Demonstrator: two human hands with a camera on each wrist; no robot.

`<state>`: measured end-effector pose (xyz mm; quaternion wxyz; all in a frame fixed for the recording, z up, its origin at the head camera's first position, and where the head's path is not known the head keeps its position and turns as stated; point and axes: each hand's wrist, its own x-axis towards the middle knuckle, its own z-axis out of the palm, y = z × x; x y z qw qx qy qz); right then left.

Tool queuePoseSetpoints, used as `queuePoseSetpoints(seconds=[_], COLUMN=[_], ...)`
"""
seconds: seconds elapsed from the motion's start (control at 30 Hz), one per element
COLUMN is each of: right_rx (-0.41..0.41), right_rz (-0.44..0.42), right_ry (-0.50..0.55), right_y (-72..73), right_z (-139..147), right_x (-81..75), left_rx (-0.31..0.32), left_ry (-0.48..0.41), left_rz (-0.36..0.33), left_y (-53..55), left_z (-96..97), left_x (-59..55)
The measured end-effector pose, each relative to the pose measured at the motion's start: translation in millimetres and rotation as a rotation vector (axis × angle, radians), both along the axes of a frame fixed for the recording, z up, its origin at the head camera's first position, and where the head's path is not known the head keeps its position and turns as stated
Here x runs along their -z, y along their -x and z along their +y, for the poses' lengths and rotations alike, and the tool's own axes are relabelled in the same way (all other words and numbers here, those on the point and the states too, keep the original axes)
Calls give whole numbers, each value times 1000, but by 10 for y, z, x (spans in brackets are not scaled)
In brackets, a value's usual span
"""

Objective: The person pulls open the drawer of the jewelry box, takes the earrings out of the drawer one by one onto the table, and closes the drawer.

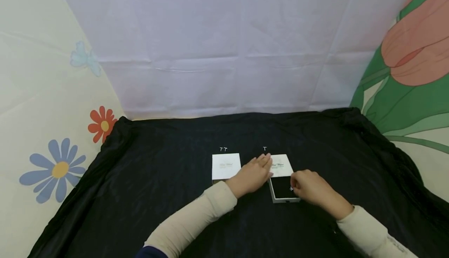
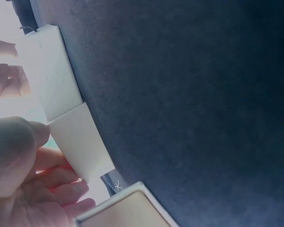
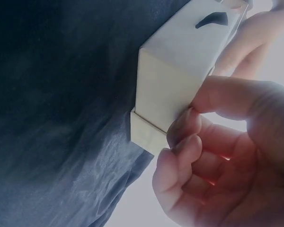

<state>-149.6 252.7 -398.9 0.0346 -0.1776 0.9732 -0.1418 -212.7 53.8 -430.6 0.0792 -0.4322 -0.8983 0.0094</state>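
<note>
My left hand [image 1: 251, 175] lies at the left side of a white drawer-style box [image 1: 281, 165]; in the left wrist view its thumb and fingers grip the outer sleeve [image 2: 80, 142]. The open drawer extends toward me and has a black insert [image 1: 280, 187]. At the insert's right side, my right hand [image 1: 312, 188] has its thumb and index finger together by a small silver star-like ornament [image 1: 291, 189], which it seems to pinch. The right wrist view shows these fingertips [image 3: 185, 125] beside the box wall, hiding the ornament.
A second white box [image 1: 226, 166] stands to the left, partly behind the left forearm. Beyond the boxes lie small silver T-shaped pieces [image 1: 223, 149] and a single similar piece [image 1: 264, 149]. Black cloth [image 1: 168, 180] covers the table; a white sheet [image 1: 238, 47] hangs behind it.
</note>
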Motion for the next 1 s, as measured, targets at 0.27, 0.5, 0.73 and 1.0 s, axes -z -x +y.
queuePoseSetpoints(seconds=[0.27, 0.5, 0.73, 1.0], right_rx=[4, -8, 11, -1], right_rz=[48, 63, 80, 122], right_ry=[-58, -74, -77, -52], right_y=[2, -13, -23, -38], right_z=[-31, -28, -17, 8], right_x=[-13, -12, 10, 30], left_rx=[5, 14, 15, 6], left_ry=[-8, -19, -21, -22], left_rz=[25, 40, 39, 30], left_y=[15, 18, 8, 8], left_z=[4, -1, -7, -1], left_x=[19, 38, 20, 25])
